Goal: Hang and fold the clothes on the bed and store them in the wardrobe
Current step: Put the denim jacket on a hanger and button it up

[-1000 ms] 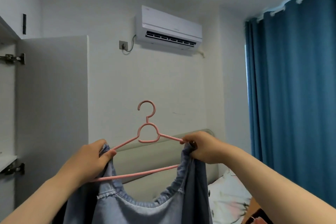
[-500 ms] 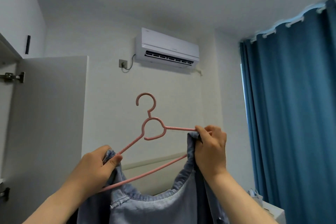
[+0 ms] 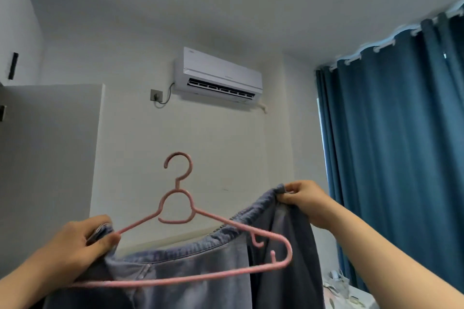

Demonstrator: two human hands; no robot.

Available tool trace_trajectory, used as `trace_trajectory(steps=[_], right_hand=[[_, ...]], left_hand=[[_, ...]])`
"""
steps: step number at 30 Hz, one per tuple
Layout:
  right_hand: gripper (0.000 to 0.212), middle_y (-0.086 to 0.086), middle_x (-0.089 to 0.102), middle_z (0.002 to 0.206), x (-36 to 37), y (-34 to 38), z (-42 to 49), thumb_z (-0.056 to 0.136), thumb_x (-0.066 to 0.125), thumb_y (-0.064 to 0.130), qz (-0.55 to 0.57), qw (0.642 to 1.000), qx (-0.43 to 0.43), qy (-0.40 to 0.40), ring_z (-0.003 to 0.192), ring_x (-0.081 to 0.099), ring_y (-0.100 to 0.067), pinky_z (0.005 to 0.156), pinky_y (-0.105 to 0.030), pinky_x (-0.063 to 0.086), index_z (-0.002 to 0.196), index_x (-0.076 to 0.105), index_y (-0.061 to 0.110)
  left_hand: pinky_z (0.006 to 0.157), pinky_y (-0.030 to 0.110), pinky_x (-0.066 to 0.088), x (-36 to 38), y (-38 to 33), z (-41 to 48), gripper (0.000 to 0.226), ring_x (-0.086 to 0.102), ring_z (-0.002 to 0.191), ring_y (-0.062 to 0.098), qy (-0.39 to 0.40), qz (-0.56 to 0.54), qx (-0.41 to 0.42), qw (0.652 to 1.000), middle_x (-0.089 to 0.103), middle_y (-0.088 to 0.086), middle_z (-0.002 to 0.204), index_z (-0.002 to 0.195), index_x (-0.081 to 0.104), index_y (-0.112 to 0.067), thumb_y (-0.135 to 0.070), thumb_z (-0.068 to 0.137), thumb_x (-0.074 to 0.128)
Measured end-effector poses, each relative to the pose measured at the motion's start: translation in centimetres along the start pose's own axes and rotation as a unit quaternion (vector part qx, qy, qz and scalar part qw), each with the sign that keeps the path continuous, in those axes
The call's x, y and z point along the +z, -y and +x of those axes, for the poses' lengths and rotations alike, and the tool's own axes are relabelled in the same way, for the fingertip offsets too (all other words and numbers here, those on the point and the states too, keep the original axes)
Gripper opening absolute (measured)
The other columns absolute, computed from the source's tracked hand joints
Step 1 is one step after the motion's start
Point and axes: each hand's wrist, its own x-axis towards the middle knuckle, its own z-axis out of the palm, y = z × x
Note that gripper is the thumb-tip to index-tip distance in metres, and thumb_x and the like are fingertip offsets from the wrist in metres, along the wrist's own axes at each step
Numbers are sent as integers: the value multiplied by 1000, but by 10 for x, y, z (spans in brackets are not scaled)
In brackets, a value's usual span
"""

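A pink plastic hanger (image 3: 184,211) is held up in front of me, hook upward. A blue denim garment (image 3: 200,258) with an elastic edge hangs below it. My left hand (image 3: 82,241) grips the hanger's left end together with a fold of the denim. My right hand (image 3: 303,195) pinches the garment's edge and holds it up and to the right, away from the hanger's right end (image 3: 283,258), which now sticks out bare in front of the cloth. The lower part of the garment is out of view.
An open white wardrobe door (image 3: 50,158) stands at the left. An air conditioner (image 3: 218,75) hangs on the far wall. Blue curtains (image 3: 396,145) cover the right side. A bit of patterned bedding (image 3: 346,291) shows at the lower right.
My right hand has let go of the hanger's right arm and pulled the denim edge up and to the right. The hanger's right end dropped free. My view tilted upward.
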Motion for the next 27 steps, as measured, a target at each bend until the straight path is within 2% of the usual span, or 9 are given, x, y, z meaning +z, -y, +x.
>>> trace_trajectory(steps=[3,7,14,17,19,21,23,25,27], right_hand=[[16,-24,72,95,-9,11,7,90,66,7,58,997,53,26,84,70,-30,84,-42,57,99,70,-7],[12,-18,71,82,-4,24,8,91,65,9,124,989,49,70,70,70,-26,65,-35,58,89,69,-2],[12,-14,62,86,31,39,-23,88,64,12,131,959,41,248,72,61,-20,66,-29,55,95,59,4],[22,6,64,83,64,33,-29,81,69,34,-50,974,-52,216,72,58,-7,65,-21,50,95,68,17],[36,18,58,108,81,28,-25,78,68,51,-261,947,-172,72,97,52,1,87,-21,43,110,63,33],[46,26,50,122,98,27,-26,82,60,59,-318,922,-209,70,111,45,3,101,-24,37,124,54,43],[24,24,66,100,115,22,-25,87,50,61,-298,930,-176,124,88,58,5,83,-24,49,103,60,47],[26,18,68,76,123,17,-21,91,45,60,-296,931,-173,124,62,58,3,61,-21,47,84,61,41],[29,16,65,68,122,13,-17,91,46,59,-288,932,-182,123,54,53,3,56,-21,44,81,61,37]], left_hand=[[46,24,43,-1,11,6,30,52,45,6,3,149,17,989,58,-7,58,75,51,-33,-61,80,61],[42,23,34,0,6,16,32,48,42,9,-59,224,0,973,47,-7,45,69,42,-36,-55,79,65],[47,27,35,-4,-38,18,36,52,54,23,-88,205,-69,972,50,-8,54,65,41,-29,-52,85,60],[46,26,33,-4,-58,17,36,47,49,22,-113,150,-41,981,51,-7,51,65,41,-27,-43,84,68],[46,27,35,-5,-68,16,35,47,48,22,-117,128,-18,985,50,-6,49,65,43,-26,-40,84,69],[48,30,41,-3,-76,15,31,51,50,24,-116,117,8,986,50,-5,50,67,48,-25,-39,83,70],[49,33,45,1,-80,12,29,53,53,27,-121,126,23,984,50,-4,52,70,52,-22,-39,82,72],[50,34,47,2,-79,8,28,54,54,27,-117,120,19,986,52,-4,53,70,54,-23,-41,81,72],[53,34,48,1,-74,7,27,56,56,24,-97,82,9,992,56,-3,55,69,56,-23,-40,81,74]])
